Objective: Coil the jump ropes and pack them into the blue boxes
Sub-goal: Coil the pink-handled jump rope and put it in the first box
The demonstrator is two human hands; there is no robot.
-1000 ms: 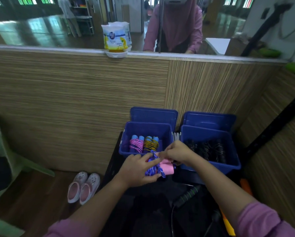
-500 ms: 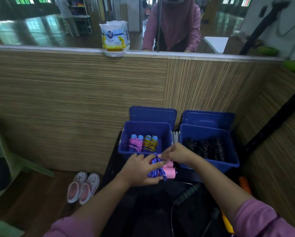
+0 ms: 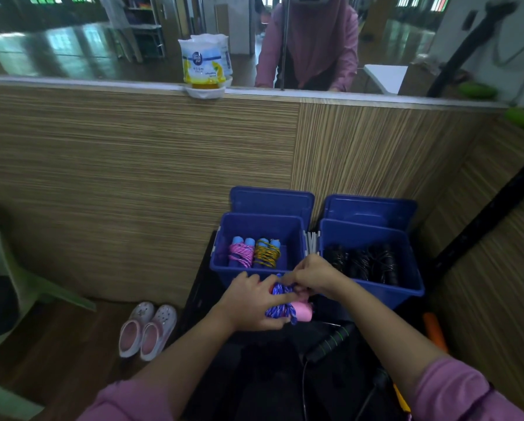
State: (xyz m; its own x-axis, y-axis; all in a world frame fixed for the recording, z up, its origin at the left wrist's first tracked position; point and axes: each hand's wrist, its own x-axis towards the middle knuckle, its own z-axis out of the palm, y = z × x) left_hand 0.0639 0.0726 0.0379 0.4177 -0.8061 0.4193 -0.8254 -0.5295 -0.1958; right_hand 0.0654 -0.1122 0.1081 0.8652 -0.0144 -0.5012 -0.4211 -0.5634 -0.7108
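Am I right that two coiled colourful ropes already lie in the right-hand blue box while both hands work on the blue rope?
Not quite. In the head view the two coiled colourful ropes lie in the left box; the right box holds black ropes. Both the left hand and right hand do work on the blue rope.

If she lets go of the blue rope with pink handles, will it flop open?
Probably a bit. The blue rope is braided cord, so likely floppy; both hands, left hand and right hand, grip it. Its pink handles look round, so might roll.
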